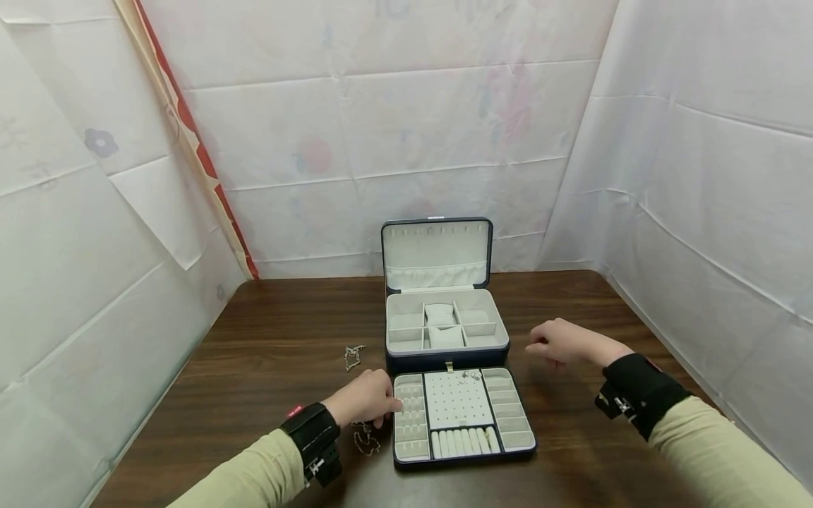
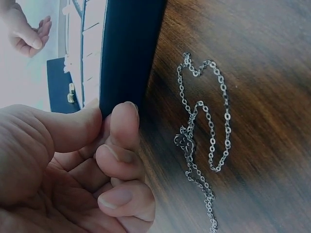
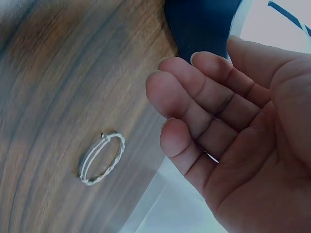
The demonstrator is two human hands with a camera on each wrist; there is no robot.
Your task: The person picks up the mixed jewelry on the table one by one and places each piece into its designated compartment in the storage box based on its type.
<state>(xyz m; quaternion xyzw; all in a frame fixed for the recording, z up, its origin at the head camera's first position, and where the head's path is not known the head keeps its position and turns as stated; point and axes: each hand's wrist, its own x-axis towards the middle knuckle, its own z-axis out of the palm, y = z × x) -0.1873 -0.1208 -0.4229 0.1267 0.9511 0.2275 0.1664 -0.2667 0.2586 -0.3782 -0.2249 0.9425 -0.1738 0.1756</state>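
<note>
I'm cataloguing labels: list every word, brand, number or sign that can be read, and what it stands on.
No text is readable in any view.
Red tag on the left wrist's black strap: too small to read.
Pale mark on the jewelry box lid: too small.
Faint marks high on the back sheet: too blurred to read.

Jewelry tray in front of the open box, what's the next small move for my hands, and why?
I'd probably bring your right hand over to the right edge of the jewelry tray: your left hand pinches the left edge, while the right holds nothing, so gripping both sides should keep it level if you lift it.
</note>
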